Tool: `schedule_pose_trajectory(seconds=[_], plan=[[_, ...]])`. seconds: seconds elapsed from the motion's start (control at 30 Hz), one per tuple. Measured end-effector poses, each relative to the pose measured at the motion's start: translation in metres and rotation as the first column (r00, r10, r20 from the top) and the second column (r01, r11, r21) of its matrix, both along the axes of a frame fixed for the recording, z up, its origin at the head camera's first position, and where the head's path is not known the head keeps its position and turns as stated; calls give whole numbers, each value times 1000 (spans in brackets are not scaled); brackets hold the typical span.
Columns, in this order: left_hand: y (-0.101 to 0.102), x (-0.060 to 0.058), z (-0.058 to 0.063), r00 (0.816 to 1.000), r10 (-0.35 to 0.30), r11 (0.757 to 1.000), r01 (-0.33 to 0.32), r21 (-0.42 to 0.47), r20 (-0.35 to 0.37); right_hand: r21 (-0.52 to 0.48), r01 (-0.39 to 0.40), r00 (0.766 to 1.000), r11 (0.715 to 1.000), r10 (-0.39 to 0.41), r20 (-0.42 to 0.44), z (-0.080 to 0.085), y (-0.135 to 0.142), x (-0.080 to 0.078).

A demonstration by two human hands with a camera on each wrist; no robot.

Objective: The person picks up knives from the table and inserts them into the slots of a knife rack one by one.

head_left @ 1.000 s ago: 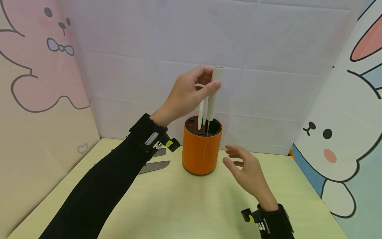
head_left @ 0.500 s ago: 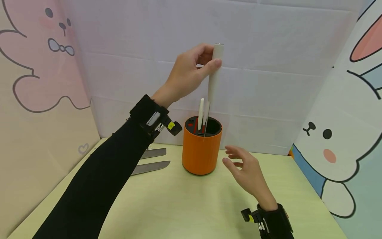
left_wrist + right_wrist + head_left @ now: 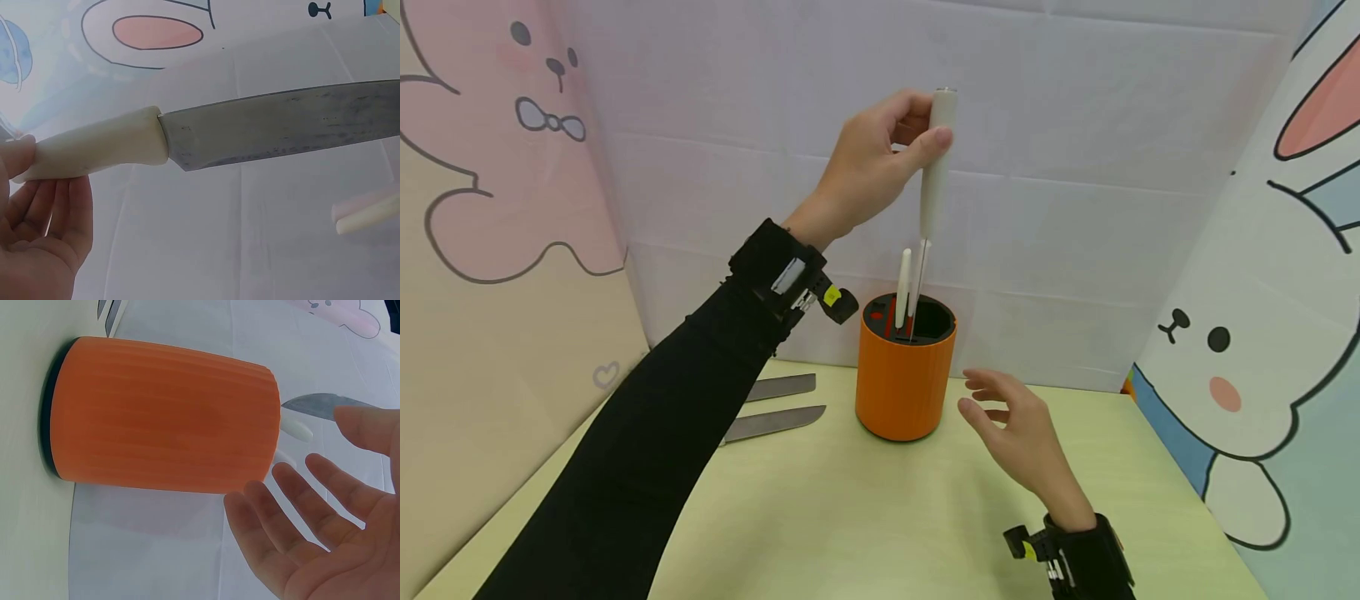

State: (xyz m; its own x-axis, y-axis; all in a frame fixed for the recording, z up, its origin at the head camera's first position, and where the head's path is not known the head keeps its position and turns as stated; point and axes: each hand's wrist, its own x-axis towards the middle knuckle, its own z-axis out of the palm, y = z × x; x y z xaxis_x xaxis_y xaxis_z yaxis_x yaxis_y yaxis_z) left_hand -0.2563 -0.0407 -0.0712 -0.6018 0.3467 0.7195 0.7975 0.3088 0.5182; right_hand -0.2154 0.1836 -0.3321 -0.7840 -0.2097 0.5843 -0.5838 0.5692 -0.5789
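Note:
My left hand (image 3: 872, 167) pinches the white handle of a kitchen knife (image 3: 933, 183) near its butt, between thumb and fingers. The blade points down, its tip at the top of an orange knife holder (image 3: 902, 387). From the left wrist, the broad grey blade (image 3: 281, 127) shows in full view except its tip. Two white handles (image 3: 903, 287) stick up from the holder's black top, which has slots and a wider opening on the right. My right hand (image 3: 1015, 429) hangs just right of the holder, fingers loosely bent, holding nothing; the right wrist view shows its spread fingers (image 3: 312, 506).
Two more knives lie on the pale table (image 3: 820, 517) left of the holder: an upper blade (image 3: 784, 386) and a lower blade (image 3: 778, 422), their handles mostly hidden by my left sleeve. A white sheet (image 3: 1075, 250) hangs behind; cartoon-printed panels stand at both sides.
My left hand has risen with the knife, quickly at first and then slightly. The blade's tip has come up from low in the holder to its top. My right hand stays put.

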Motion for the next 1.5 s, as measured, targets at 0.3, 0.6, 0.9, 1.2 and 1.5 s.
schedule_pose_trajectory(seconds=[0.3,0.6,0.9,1.2,1.5], plan=[[3,-4,1,1000,17,1000,-17,-21,-10,-17,-13,1000,1000,13,2,-1,-2,-1],[1,-47,-17,1000,12,999,-12,-42,-8,-20,-20,1000,1000,20,1,-1,-5,-2],[0,-73,-37,1000,-3,999,2,-49,-12,-13,-16,1000,1000,16,2,-1,-5,-1],[-2,-81,-51,1000,2,997,-3,-72,-18,-4,-16,1000,1000,16,13,-1,-4,-1],[-3,-85,-62,1000,11,995,-12,-95,-18,-2,-19,1000,1000,19,17,-1,-5,0]])
